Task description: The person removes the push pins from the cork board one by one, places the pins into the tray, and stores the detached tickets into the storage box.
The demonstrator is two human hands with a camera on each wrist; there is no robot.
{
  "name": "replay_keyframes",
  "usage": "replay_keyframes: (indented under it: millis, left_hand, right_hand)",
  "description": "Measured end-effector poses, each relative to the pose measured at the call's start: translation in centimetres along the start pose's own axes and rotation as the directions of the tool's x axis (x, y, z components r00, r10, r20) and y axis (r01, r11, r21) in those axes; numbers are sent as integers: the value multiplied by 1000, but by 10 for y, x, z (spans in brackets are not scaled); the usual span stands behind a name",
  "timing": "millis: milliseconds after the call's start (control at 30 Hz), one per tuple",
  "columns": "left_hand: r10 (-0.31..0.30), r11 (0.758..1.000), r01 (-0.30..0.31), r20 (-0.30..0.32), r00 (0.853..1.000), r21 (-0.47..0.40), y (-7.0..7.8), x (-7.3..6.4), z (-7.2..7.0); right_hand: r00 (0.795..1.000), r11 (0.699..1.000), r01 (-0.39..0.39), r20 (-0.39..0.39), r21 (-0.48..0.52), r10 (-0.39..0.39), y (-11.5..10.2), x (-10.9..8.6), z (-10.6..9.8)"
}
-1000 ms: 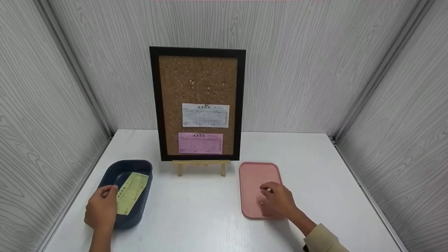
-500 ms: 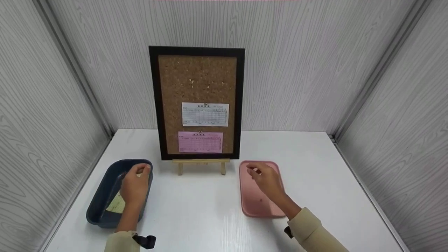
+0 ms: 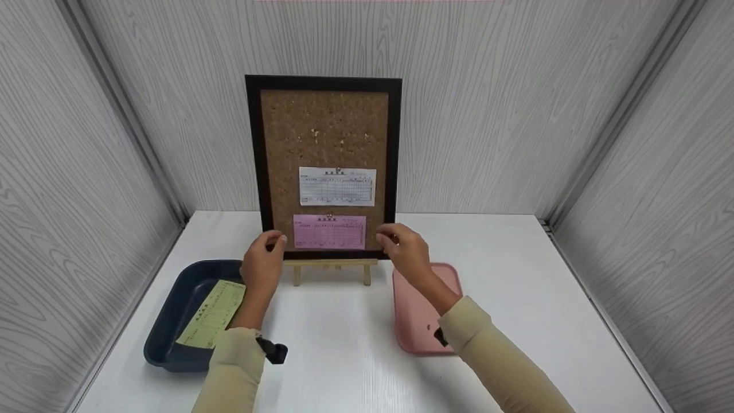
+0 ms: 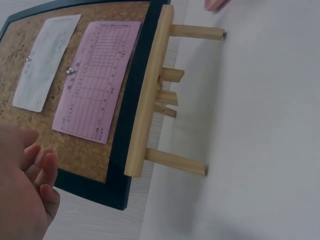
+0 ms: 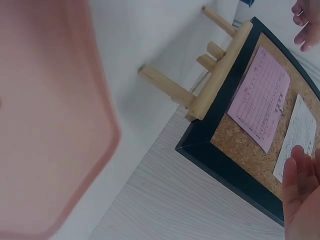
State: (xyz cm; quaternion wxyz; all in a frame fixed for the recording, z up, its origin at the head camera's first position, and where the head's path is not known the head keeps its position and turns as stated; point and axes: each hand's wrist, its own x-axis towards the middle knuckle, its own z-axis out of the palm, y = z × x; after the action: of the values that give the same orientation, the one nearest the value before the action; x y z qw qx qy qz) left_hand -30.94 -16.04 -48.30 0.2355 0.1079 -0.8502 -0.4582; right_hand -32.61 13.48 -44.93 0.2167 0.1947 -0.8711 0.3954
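Observation:
Both hands are raised in front of a black-framed corkboard (image 3: 298, 117) standing on a small wooden easel (image 3: 330, 263). A pink slip (image 3: 330, 233) is pinned low on the cork, and above it a white slip (image 3: 337, 187). My left hand (image 3: 264, 264) overlaps the board's lower left edge, its fingers loosely curled around nothing. At the lower right edge is my right hand (image 3: 408, 252), to the right of the pink slip. In the right wrist view its fingers (image 5: 292, 187) are fairly straight, and no object shows in them. A pushpin (image 4: 70, 71) holds the pink slip's top edge.
On the left stands a dark blue bin (image 3: 166, 310) with a yellow-green slip (image 3: 209, 315) lying inside. A pink tray (image 3: 413, 310) lies at the right, behind my right forearm, with one small pin (image 3: 428, 327) on it. Grey wood-grain panels (image 3: 487, 115) enclose the white table.
My left hand has moved from over the blue bin up to the board's left edge, uncovering the yellow-green slip. My right hand has moved from over the pink tray to the board's right edge.

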Motion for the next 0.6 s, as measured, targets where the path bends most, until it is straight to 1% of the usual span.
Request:
replay_keyframes:
  millis: [200,467,600]
  left_hand:
    - [1,1000,0,10,1000,-23,19,18,10]
    - [-28,998,29,27,999,-52,37,38,22]
    - [-43,998,44,30,999,-42,45,46,28]
  right_hand:
    - [999,999,1,-46,-51,-4,-17,34,7]
    - [997,991,31,-62,-128,-39,-32,74,18]
    - [995,987,43,-84,-154,-56,-36,92,24]
